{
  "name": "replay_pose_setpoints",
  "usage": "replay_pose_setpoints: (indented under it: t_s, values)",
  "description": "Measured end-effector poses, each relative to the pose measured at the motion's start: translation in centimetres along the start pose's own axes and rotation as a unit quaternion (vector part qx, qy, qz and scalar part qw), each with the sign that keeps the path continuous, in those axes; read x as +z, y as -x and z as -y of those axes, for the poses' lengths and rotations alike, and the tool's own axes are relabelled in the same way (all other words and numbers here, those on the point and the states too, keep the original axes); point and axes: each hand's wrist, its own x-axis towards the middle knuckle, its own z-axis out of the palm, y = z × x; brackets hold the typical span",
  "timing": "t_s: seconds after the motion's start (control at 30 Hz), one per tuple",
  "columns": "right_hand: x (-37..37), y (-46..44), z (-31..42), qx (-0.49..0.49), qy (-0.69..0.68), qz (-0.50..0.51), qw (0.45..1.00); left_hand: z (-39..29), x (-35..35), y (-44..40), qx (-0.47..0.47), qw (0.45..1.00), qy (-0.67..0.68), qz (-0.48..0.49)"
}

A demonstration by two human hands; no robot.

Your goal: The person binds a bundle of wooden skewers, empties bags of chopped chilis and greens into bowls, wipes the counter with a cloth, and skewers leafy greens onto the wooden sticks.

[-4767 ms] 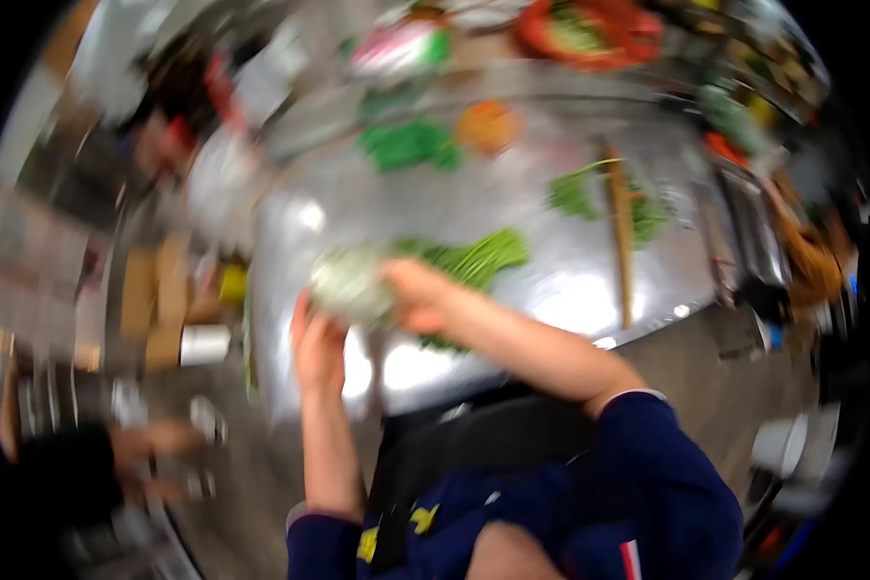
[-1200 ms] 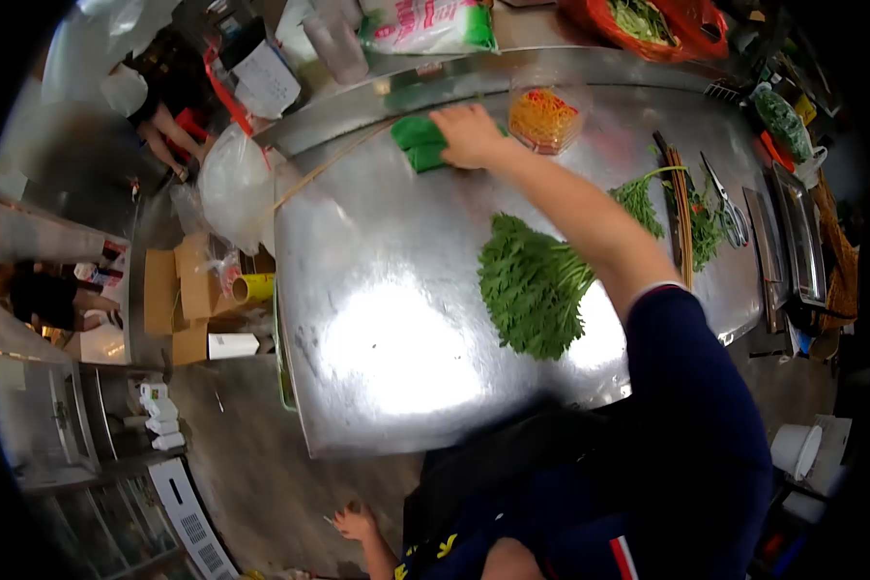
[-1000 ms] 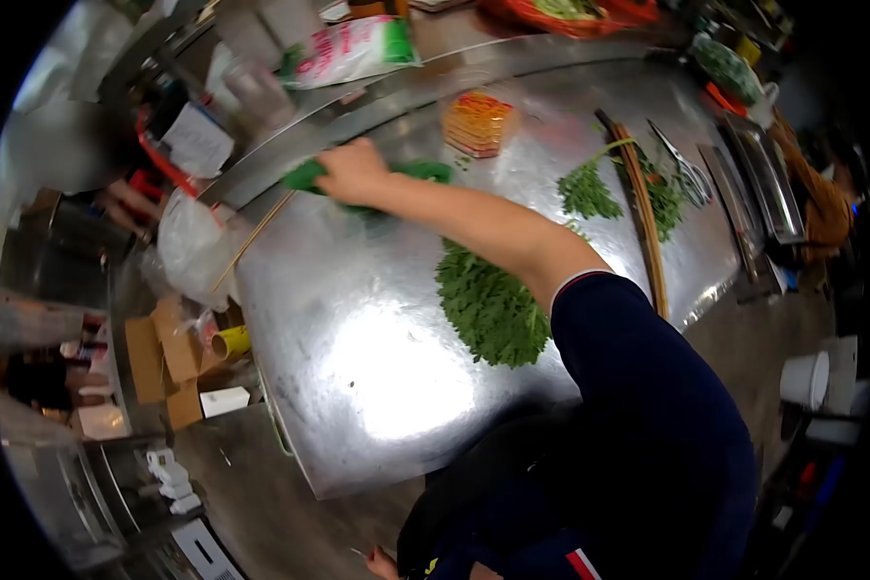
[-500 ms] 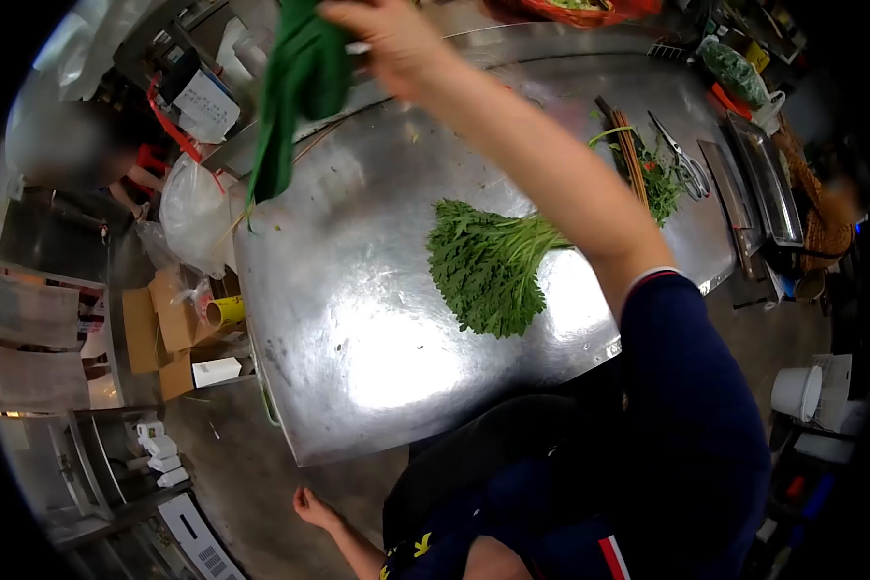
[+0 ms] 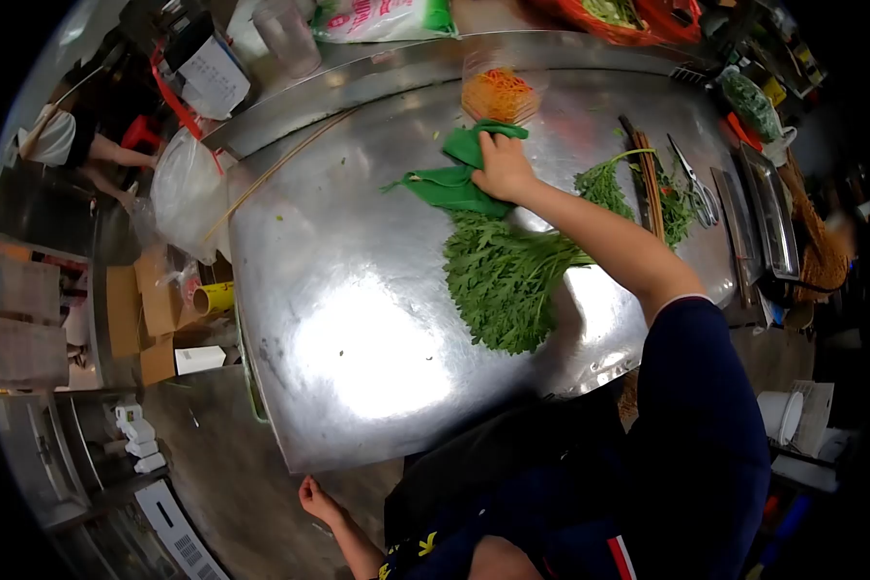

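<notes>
Right hand [image 5: 505, 166] bunches green cloth [image 5: 451, 188], toward far edge of desk [image 5: 348, 237]; left hand [image 5: 315, 498] by near-left corner, fingers curled together.

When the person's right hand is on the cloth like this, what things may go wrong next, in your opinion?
The green cloth under the right hand lies right against the leafy greens; a pull toward the body might drag dirt onto them or push them along.

The clear container of orange shreds is just beyond the cloth, so a forward push might knock it and spill some.
</notes>
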Motion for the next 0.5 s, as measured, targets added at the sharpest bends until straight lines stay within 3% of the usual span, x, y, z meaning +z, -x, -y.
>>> replay_pose_setpoints:
  t_s: [0.13, 0.2, 0.3, 0.4, 0.43, 0.5]
  values:
    - [2.2, -5.1, 4.6, -0.076, 0.007, -0.012, 0.997, -0.7, -0.6, 2.0, 0.016, 0.999, 0.012, -0.03]
    - [3.5, -5.2, 7.6, -0.14, -0.066, -0.021, 0.988, -0.9, -0.5, 2.5, 0.007, 0.999, 0.01, -0.05]
    - [3.7, -5.9, 11.7, -0.158, -0.31, -0.033, 0.937, 0.1, -1.9, 1.9, 0.006, 0.998, 0.003, -0.068]
    - [-0.6, -6.3, 12.2, -0.122, -0.444, -0.047, 0.887, 0.6, -2.6, 1.7, 0.016, 0.997, -0.019, -0.072]
    - [-1.5, -7.3, 11.2, -0.141, -0.33, -0.145, 0.922, 0.7, -2.7, 1.8, 0.01, 0.997, -0.02, -0.069]
    - [-3.7, -9.5, 8.7, -0.093, -0.246, -0.131, 0.956, 0.4, -3.1, 2.5, -0.007, 0.997, -0.014, -0.078]
